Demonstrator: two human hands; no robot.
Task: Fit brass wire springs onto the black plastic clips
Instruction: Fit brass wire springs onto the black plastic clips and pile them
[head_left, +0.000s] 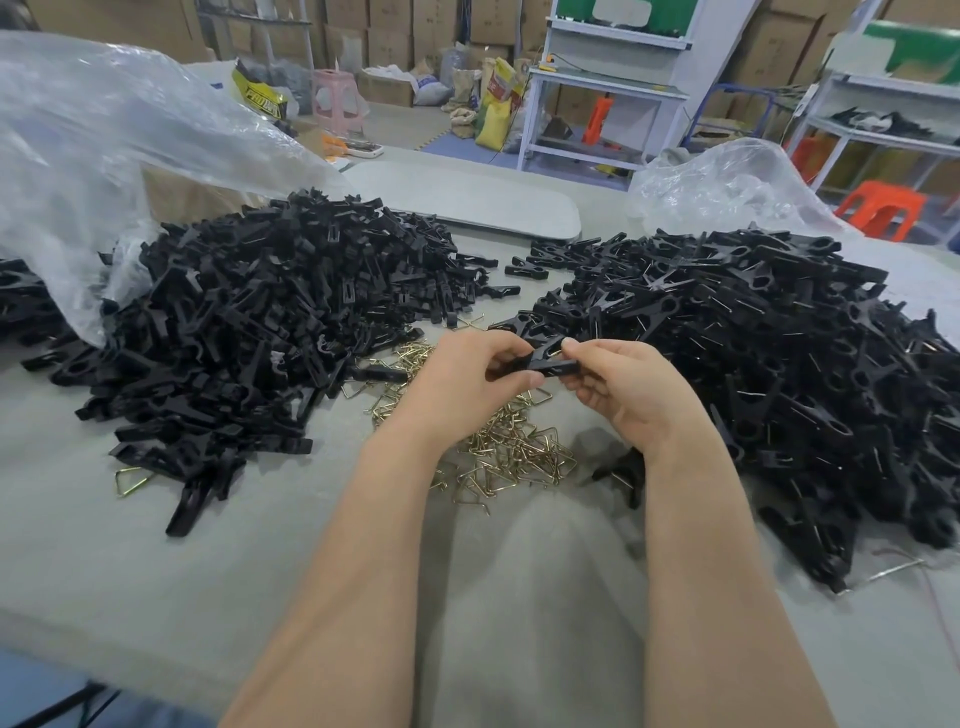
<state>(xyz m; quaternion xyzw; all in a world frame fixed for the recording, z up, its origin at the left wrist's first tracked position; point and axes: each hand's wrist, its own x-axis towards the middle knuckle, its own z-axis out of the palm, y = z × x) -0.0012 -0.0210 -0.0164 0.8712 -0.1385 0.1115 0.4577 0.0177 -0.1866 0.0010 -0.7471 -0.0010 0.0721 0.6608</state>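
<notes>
Grey table (156, 571), black clips (260, 312), cartons (395, 31) behind.

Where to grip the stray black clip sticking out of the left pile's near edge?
Pinch the stray clip across its narrow sides at the near free end, from above on the person's side. It lies flat on the table, pointing toward the person; its far end runs into the left pile, so only the near end looks clear.

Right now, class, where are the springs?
Head view: the springs lie centrally, between the left pile and right pile, under the left hand and right hand.
</notes>
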